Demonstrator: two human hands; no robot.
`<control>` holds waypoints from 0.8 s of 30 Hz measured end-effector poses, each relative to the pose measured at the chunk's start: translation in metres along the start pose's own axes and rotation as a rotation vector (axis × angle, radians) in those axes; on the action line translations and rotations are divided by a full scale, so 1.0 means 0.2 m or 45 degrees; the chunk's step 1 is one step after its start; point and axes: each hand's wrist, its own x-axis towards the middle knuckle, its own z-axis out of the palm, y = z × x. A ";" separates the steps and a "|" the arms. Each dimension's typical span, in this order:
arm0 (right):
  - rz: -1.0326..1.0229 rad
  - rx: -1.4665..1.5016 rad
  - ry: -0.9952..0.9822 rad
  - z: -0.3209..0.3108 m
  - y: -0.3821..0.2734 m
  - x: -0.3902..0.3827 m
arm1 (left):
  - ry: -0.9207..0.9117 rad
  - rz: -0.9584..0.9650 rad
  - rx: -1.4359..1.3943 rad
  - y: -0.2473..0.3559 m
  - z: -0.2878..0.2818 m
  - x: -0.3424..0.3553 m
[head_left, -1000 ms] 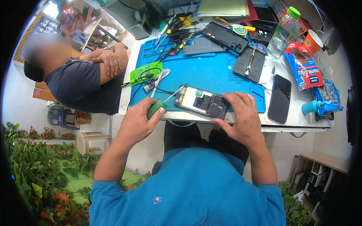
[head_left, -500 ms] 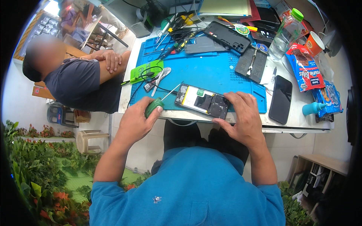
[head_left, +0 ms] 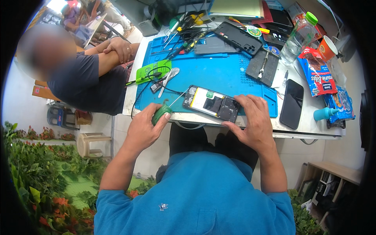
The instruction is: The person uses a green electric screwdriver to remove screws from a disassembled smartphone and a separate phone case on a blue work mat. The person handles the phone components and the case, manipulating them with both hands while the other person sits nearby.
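Note:
My left hand [head_left: 150, 121] is closed round the green handle [head_left: 160, 112] of a tool whose thin metal shaft [head_left: 178, 98] reaches toward the top left corner of an opened phone [head_left: 203, 99]. The phone's battery and dark inner plates show, and it lies at the front of the blue mat [head_left: 219, 72]. My right hand [head_left: 252, 121] grips the phone's right end, thumb along the near edge, fingers on the far side. A black cable, a silver utensil-like piece [head_left: 169, 80] and a bright green item [head_left: 144, 73] lie just left of the phone.
A person in a dark shirt [head_left: 86, 86] sits at the left, arms folded. A black phone [head_left: 291, 103], teal dropper bottle [head_left: 321, 114], snack bags [head_left: 315, 70], water bottle [head_left: 297, 43] and orange cup [head_left: 327, 48] crowd the right. Tools and phone parts [head_left: 239, 38] fill the back.
The person at my left has leaned, with their folded arms and hands shifting right and up. My hands, the tool and the phone are almost unchanged, with only a slight shift in view.

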 end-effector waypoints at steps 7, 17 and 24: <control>0.012 0.016 -0.004 -0.01 -0.01 0.01 | -0.009 -0.090 -0.070 -0.01 0.00 -0.03; 0.010 0.013 0.000 -0.01 -0.02 0.01 | 0.038 -0.028 -0.066 -0.05 0.02 -0.06; 0.013 0.005 0.012 -0.01 -0.01 0.01 | 0.031 0.005 -0.096 -0.02 0.02 -0.04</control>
